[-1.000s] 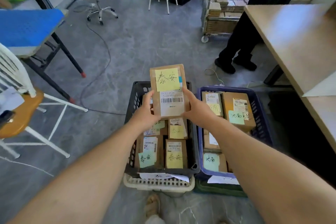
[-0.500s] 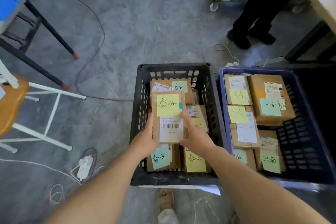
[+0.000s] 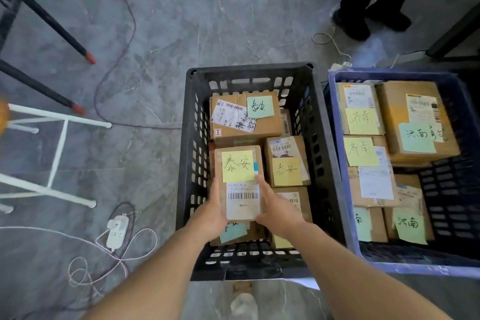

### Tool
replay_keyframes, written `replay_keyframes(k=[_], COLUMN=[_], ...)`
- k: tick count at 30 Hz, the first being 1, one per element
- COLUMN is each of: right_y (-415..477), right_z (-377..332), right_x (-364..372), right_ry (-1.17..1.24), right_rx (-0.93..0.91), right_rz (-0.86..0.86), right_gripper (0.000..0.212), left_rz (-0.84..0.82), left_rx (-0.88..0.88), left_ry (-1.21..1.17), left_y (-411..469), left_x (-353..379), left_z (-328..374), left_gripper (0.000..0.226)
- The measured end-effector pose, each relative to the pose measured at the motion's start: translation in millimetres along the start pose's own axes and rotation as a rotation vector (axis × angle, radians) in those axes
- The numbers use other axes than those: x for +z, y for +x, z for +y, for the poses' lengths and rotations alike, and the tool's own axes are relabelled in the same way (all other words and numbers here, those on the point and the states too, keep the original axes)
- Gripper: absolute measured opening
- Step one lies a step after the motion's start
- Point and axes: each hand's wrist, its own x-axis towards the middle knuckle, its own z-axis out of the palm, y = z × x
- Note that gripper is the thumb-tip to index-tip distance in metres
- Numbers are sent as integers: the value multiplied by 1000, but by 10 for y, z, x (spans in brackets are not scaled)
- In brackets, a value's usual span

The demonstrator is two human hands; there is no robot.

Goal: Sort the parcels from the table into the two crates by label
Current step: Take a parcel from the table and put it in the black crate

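Both hands held one brown parcel [image 3: 240,182] inside the outline of the black crate [image 3: 249,70], on its 9 o'clock side. The left hand [image 3: 211,212] gripped the parcel's 9 o'clock edge and the right hand [image 3: 278,212] gripped its 3 o'clock edge. On each hand the thumb lay on the top face, and the other fingers [image 3: 261,184] were curled under the parcel, where they could not be seen. Whether the parcel already rested on the parcels below it, I cannot tell.

On the parcel's top face was a yellow note [image 3: 237,166] with handwritten characters, and toward 6 o'clock from it a white barcode label [image 3: 242,200].

In the black crate, a larger parcel with a green note [image 3: 245,118] lay at 12 o'clock from the held one. A smaller parcel with a yellow note [image 3: 287,161] lay just beside it at 3 o'clock. More parcels were partly hidden under the hands.

The blue crate [image 3: 389,74] stood at 3 o'clock, just beside the black crate, and it held several parcels with yellow and green notes.

On the grey floor [image 3: 181,21], a white power strip [image 3: 117,231] lay at 9 o'clock from the black crate. At 1 o'clock stood another person's dark legs and shoes [image 3: 363,13].
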Motion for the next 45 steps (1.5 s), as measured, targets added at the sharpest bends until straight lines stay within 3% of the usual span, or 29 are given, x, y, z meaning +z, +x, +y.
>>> replay_keyframes(k=[8,18,24,35,45], right_y=[388,19,-162,-225,-325], right_z=[-98,89,252,250,96], right_x=[24,175,369,336,-25], right_ry=[0,-33,-41,-116,-142], right_rx=[-26,62,107,62,11], right_rz=[18,-14,-56,-39,78], right_gripper=[101,101,84,84,77], left_rz=[63,-24,-77,1,109], left_rx=[-18,-37,-33,51,93], left_ry=[-16,56,147,131,106], left_y=[340,67,-132,-185,-215], left_x=[-94,241,503,572,284], left_z=[-95,-79,-194,-260,-14], left_gripper=[93,98,102,105,104])
